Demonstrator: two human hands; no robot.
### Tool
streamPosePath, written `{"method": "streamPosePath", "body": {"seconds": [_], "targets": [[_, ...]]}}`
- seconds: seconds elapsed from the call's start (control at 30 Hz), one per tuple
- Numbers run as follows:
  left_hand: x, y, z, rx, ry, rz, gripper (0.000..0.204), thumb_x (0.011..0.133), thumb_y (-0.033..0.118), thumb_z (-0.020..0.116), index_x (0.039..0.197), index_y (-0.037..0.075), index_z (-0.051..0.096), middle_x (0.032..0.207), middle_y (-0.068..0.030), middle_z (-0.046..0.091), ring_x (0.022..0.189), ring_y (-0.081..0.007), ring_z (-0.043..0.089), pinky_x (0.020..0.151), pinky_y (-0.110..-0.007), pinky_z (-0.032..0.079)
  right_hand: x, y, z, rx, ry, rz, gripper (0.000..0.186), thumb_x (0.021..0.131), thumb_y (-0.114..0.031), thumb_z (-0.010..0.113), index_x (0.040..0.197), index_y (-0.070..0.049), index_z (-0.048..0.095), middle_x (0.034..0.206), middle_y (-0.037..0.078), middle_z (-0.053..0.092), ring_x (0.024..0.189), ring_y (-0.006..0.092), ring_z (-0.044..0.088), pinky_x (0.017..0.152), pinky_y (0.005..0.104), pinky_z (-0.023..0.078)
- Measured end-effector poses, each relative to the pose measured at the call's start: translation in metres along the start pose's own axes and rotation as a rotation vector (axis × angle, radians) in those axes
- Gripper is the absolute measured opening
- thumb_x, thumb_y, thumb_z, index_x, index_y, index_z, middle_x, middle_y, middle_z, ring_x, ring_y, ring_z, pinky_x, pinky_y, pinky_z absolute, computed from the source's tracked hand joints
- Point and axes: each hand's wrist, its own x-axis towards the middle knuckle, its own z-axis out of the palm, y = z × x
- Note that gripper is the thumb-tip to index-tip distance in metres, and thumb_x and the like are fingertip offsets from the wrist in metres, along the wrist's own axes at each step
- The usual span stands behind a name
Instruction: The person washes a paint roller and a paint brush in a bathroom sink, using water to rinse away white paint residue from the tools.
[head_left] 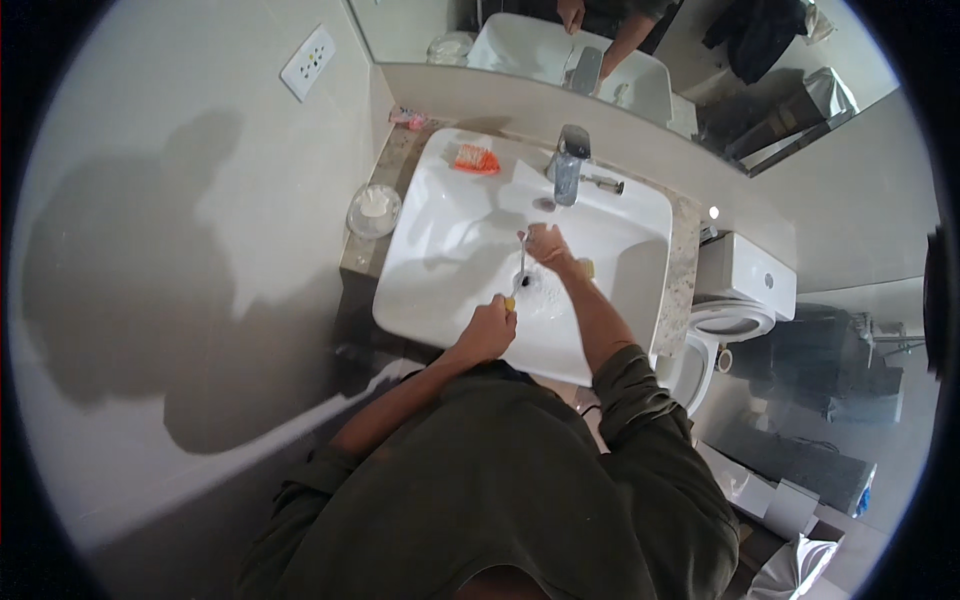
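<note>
Over the white sink (430,290), my left hand (487,330) is closed round the yellow handle of a slim tool (522,262) with a thin pale shaft; its exact kind is too small to tell. My right hand (547,243) is below the faucet (568,165), its fingers closed at the far end of the shaft. Splashing water lies in the basin round the dark drain (526,282). A small yellow piece (586,268) shows beside my right wrist, partly hidden by it.
An orange-and-white brush or scrubber (477,159) lies on the sink's back left rim. On the stone counter stands a clear round dish (374,211) with something white inside, near a pink packet (409,119). A mirror (690,60) hangs behind; a toilet (735,315) stands right.
</note>
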Motion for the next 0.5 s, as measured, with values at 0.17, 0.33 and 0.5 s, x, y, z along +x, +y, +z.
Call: {"method": "streamPosePath", "body": {"seconds": [0.17,0.33,0.5], "targets": [[-0.005,-0.008,-0.013,0.007,0.005,-0.039,0.029,0.092,0.022,0.055,0.100,-0.006,0.052,0.085,-0.0269,0.065,0.081,-0.0445,0.063,0.074,-0.050,0.048,-0.013,0.002,-0.037,0.492,-0.338,0.240,0.041,0.082,-0.036,0.072,0.086,0.004,0.064,0.064,0.011,0.065,0.056,0.0220,0.066,0.055,0.0361,0.054],[-0.008,-0.011,-0.020,-0.007,-0.022,0.000,0.030,0.092,0.022,0.055,0.099,-0.006,0.051,0.082,-0.0256,0.064,0.077,-0.0431,0.063,0.071,-0.048,0.048,-0.018,-0.012,-0.063,0.800,-0.473,0.585,0.049,0.080,-0.042,0.075,0.079,0.005,0.065,0.058,0.010,0.063,0.048,0.0173,0.063,0.049,0.0311,0.053],[0.001,-0.021,-0.020,-0.006,-0.067,0.039,0.028,0.092,0.021,0.055,0.094,-0.006,0.050,0.076,-0.0224,0.063,0.072,-0.0400,0.063,0.067,-0.046,0.047,-0.026,-0.017,-0.061,0.641,-0.327,0.548,0.046,0.076,-0.038,0.077,0.090,0.005,0.066,0.072,0.013,0.067,0.064,0.0222,0.067,0.063,0.0353,0.054]]}}
